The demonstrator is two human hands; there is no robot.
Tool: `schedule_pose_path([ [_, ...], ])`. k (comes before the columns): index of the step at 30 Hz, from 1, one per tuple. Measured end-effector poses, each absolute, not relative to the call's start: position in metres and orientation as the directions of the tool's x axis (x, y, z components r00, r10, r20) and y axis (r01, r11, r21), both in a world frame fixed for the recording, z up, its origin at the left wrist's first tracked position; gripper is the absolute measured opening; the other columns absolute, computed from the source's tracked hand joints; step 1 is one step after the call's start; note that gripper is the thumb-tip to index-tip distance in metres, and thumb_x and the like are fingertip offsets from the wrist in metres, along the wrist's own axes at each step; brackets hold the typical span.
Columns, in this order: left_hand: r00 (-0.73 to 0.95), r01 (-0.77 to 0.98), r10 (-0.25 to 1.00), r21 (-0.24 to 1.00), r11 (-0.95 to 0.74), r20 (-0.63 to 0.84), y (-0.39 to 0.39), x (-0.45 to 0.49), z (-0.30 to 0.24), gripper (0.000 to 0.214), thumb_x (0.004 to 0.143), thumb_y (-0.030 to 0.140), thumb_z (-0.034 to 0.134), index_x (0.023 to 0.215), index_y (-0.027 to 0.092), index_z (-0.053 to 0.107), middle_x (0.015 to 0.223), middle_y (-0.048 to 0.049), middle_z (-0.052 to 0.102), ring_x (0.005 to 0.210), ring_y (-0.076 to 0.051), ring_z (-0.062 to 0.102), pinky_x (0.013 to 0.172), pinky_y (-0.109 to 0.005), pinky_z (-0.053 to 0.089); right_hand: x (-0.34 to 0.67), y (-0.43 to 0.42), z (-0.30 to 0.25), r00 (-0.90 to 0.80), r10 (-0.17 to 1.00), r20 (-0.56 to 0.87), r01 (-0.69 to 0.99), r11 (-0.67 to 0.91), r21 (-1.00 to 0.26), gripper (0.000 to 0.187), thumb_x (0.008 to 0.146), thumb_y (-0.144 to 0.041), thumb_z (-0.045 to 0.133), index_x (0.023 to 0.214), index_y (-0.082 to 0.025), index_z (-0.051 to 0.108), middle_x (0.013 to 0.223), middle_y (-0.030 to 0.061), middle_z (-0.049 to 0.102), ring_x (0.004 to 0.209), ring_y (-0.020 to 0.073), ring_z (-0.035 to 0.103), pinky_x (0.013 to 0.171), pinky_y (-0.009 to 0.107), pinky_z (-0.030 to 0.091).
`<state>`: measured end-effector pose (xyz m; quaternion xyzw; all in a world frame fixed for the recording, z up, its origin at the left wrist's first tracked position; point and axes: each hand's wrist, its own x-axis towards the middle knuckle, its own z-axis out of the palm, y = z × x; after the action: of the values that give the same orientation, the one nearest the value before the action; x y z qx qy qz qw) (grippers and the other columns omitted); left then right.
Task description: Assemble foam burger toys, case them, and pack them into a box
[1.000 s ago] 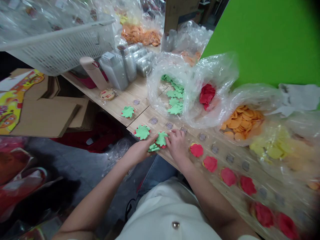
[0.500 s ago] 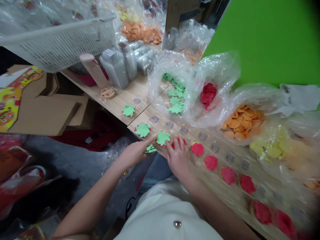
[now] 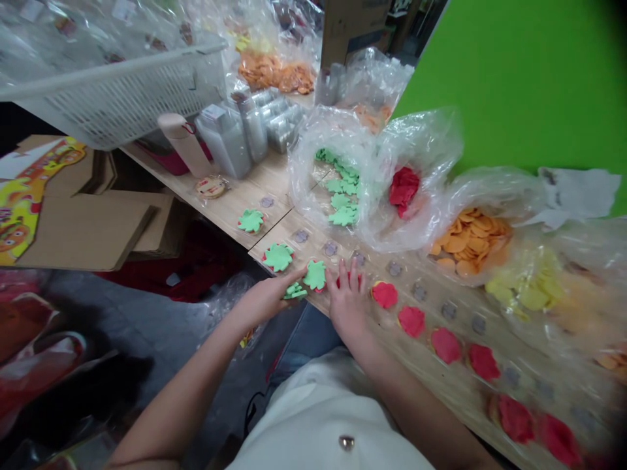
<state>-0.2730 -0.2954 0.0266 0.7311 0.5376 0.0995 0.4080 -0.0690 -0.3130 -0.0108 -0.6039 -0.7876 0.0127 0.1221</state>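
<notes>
Quick look at our bench: our left hand [image 3: 267, 300] is open, its fingertips on a small green foam leaf [image 3: 294, 291], and our right hand [image 3: 347, 301] lies open and spread over a red foam piece [image 3: 351, 281]. Neither seems to be gripping anything. A bigger green foam leaf [image 3: 314, 275] sits between them on the wooden table [image 3: 230, 212], slightly nearer the left hand. Compared with a second ago, our right hand has moved off that leaf, to its right.
</notes>
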Motion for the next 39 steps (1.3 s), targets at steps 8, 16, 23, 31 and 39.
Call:
schedule_pose_path([
  [8, 0.526, -0.332, 0.665, 0.592, 0.734, -0.529, -0.308, -0.253, 0.039, 0.061, 0.084, 0.058, 0.038, 0.125, 0.015, 0.047, 0.111, -0.014, 0.063, 0.094, -0.023, 0.064, 0.086, -0.038, 0.048, -0.072, -0.311, 0.019, -0.127, 0.989, 0.079, 0.481, 0.131, -0.867, 0.032, 0.086, -0.031, 0.047, 0.114, -0.016, 0.055, 0.1, 0.0079, 0.064, 0.09, 0.0184, 0.061, 0.078, 0.033, 0.05],
  [16, 0.443, -0.306, 0.621, 0.542, 0.783, -0.647, -0.311, -0.223, 0.033, 0.044, 0.084, 0.044, 0.05, 0.115, 0.013, 0.052, 0.105, -0.0127, 0.064, 0.085, -0.018, 0.065, 0.071, -0.027, 0.053, -0.042, -0.31, 0.023, 0.153, 0.984, -0.092, 0.127, -0.111, -0.986, 0.022, 0.077, -0.038, 0.057, 0.082, -0.018, 0.053, 0.071, -0.0009, 0.059, 0.062, 0.0128, 0.056, 0.057, 0.025, 0.049],
  [23, 0.232, 0.007, 0.823, 0.847, 0.532, -0.519, -0.31, -0.229, 0.024, 0.043, 0.076, 0.042, 0.06, 0.11, 0.019, 0.049, 0.095, -0.0048, 0.063, 0.07, -0.015, 0.065, 0.056, -0.023, 0.05, 0.001, -0.303, 0.013, 0.208, 0.952, 0.223, 0.662, 0.031, -0.749, 0.017, 0.084, -0.032, 0.05, 0.089, -0.017, 0.057, 0.083, 0.0051, 0.063, 0.078, 0.0183, 0.059, 0.072, 0.033, 0.047],
  [31, 0.438, 0.533, 0.867, 0.846, -0.036, -0.239, -0.315, -0.211, 0.02, 0.046, 0.083, 0.03, 0.047, 0.128, 0.022, 0.045, 0.125, -0.0069, 0.055, 0.109, -0.021, 0.055, 0.091, -0.032, 0.042, -0.016, -0.34, -0.021, -0.345, 0.9, 0.264, 0.866, 0.414, -0.28, 0.024, 0.089, -0.016, 0.043, 0.107, -0.017, 0.059, 0.115, 0.0067, 0.062, 0.119, 0.0204, 0.045, 0.099, 0.038, 0.034],
  [39, 0.554, 0.811, 0.741, 0.448, -0.377, -0.379, -0.325, -0.192, 0.031, 0.074, 0.079, 0.012, 0.043, 0.143, 0.032, 0.01, 0.12, -0.0116, 0.059, 0.088, -0.024, 0.065, 0.07, -0.029, 0.046, -0.006, -0.37, -0.007, -0.204, 0.965, 0.164, 0.943, 0.239, -0.231, 0.051, 0.081, -0.007, 0.042, 0.13, -0.02, 0.045, 0.143, 0.0088, 0.033, 0.137, 0.0271, 0.011, 0.106, 0.053, 0.021],
])
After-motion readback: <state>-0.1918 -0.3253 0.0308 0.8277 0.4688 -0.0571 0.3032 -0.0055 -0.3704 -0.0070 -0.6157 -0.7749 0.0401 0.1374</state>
